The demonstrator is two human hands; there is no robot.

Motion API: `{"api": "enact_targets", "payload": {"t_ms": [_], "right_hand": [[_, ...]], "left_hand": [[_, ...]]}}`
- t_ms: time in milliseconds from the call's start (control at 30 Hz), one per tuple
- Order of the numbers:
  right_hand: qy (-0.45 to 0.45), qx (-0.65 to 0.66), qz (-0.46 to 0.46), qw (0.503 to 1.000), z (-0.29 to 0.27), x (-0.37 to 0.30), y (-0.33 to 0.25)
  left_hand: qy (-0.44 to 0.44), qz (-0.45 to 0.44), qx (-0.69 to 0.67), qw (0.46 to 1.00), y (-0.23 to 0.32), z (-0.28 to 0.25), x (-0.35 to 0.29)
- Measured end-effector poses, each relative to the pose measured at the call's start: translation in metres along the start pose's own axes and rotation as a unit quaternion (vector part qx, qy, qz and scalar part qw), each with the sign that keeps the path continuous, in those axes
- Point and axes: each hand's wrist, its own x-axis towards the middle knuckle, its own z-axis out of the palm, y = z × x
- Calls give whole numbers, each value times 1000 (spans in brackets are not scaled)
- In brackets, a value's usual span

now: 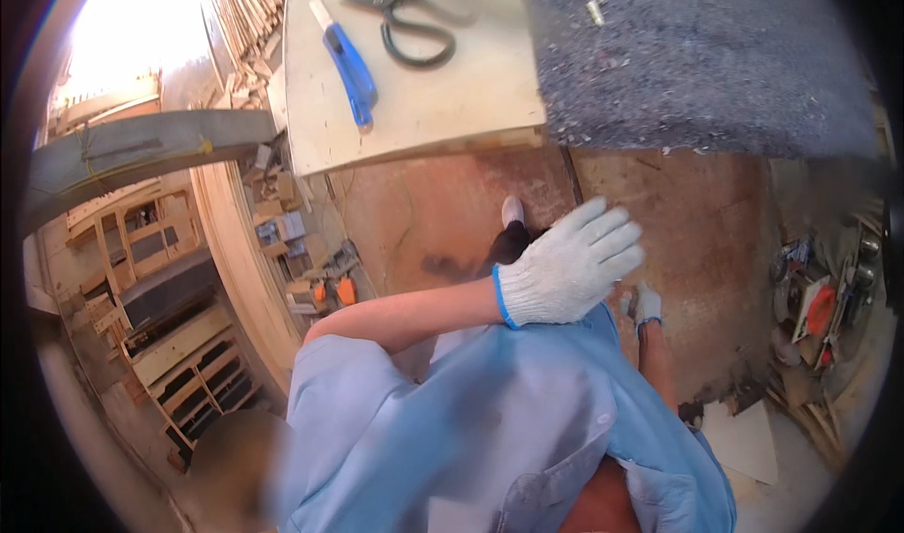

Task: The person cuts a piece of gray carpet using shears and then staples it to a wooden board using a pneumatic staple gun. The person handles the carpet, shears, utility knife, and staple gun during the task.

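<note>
My left hand (570,260), in a white knitted glove with a blue cuff, is held across the front of my body. Its fingers are stretched out and nothing shows in it. Beyond it, lower down, is my right hand (648,305) in a similar glove; its fingers are too small and partly hidden to read. Both hands are apart from the pale tabletop (443,119) ahead. On that top lie a blue utility knife (350,73) and dark scissors (407,26) with large loop handles. Grey fibrous fabric (697,62) covers the surface to the right.
Wooden frames (193,373) and long pale boards (240,260) stand at the left, beneath a grey beam (151,147). Wood offcuts (278,194) lie on the floor by the table. Clutter with an orange-red item (819,309) sits at the far right. Reddish-brown floor panels (697,222) are underfoot.
</note>
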Motion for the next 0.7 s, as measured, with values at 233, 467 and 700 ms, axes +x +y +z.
{"api": "enact_targets", "payload": {"t_ms": [233, 467, 700], "right_hand": [[5, -77, 37, 996, -23, 0, 57], [-93, -305, -30, 947, 100, 3, -67], [-263, -528, -189, 785, 217, 89, -100]], "left_hand": [[-243, -404, -33, 881, -78, 124, -159], [-132, -670, -137, 717, -74, 215, -271], [139, -753, -141, 627, -29, 273, -316]]}}
